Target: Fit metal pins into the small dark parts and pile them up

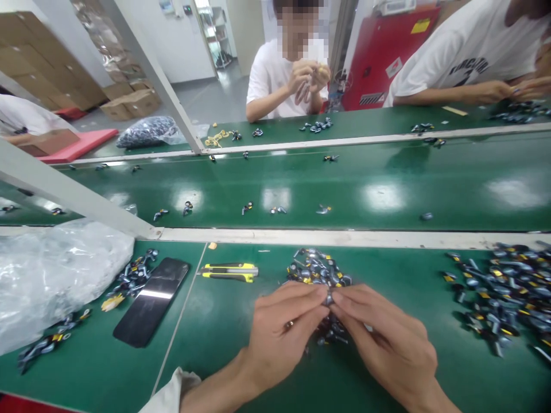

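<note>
My left hand and my right hand meet fingertip to fingertip near the middle of the green worktop. Pinched between them is a small shiny metal part, mostly covered by the fingers. Another small dark bit shows between the fingers of my left hand, too little to name. Just beyond and below the fingertips lies a pile of small dark metal parts with yellow bits. A yellow and black utility knife rests left of the pile.
A larger heap of similar parts spreads at the right. Leftward lie a black phone, a clear plastic bag and more parts. Past a white rail, scattered parts lie on a green belt. Co-workers sit across it.
</note>
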`<state>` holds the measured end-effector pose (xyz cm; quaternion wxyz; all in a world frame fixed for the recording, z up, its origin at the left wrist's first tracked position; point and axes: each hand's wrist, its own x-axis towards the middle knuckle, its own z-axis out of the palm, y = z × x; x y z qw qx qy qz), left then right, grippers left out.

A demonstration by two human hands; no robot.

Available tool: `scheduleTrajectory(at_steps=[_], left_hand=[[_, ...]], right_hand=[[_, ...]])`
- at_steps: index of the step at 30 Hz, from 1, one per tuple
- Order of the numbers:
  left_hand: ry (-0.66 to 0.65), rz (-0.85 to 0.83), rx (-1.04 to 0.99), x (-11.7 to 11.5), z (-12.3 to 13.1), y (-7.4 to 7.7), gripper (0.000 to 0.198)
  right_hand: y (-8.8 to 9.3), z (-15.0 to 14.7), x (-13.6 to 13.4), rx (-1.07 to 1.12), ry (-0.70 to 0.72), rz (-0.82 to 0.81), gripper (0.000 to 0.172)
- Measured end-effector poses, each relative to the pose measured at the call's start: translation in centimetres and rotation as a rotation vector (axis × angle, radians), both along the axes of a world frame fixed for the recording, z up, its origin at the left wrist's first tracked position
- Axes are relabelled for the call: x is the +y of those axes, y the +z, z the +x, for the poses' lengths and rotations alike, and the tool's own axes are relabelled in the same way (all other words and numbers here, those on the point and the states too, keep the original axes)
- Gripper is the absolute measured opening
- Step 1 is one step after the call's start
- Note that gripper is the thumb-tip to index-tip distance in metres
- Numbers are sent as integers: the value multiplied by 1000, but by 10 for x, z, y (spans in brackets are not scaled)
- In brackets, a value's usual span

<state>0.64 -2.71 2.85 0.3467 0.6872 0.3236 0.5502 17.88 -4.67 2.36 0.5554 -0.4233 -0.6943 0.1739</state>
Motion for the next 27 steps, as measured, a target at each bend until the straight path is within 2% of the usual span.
scheduleTrajectory(at_steps=[1, 3, 5, 7, 10, 12, 14, 15, 17, 20, 22, 24, 27], left_hand=[[-20, -44, -9, 0, 0, 1, 34], [-35, -110, 0, 1, 1, 2, 30], [-19, -144, 25, 1, 2, 1, 27], [23, -156, 25, 0, 3, -1, 22], [70, -112, 5, -4, 4, -2, 21], [70, -41, 16, -7, 5, -2, 24], [58, 38, 39, -9, 7, -1, 25], [56, 74, 46, -10, 7, -1, 24], [59, 114, 47, -12, 9, 1, 21], [35, 97, 26, -12, 10, 3, 15], [-29, 77, -7, -12, 9, 4, 11], [-104, 39, -72, -13, 9, 4, 9], [-200, -112, -203, -15, 9, 2, 15]], right_hand=[[1, 0, 1, 27, -9, -29, 40], [2, -1, 3, 139, -32, -185, 31], [0, -2, 8, 312, -9, -440, 18], [-4, -3, 12, 523, 98, -695, 10], [-11, -6, 14, 791, 344, -935, 28], [-13, -10, 11, 827, 496, -1025, 32], [-13, -15, 4, 744, 588, -1062, 43], [-13, -17, 0, 681, 588, -1051, 52], [-11, -19, -7, 569, 514, -985, 64], [-9, -15, -12, 486, 400, -887, 64], [-8, -11, -13, 466, 468, -869, 62], [-7, -8, -13, 444, 600, -859, 62], [-4, -3, -15, 405, 731, -871, 62]])
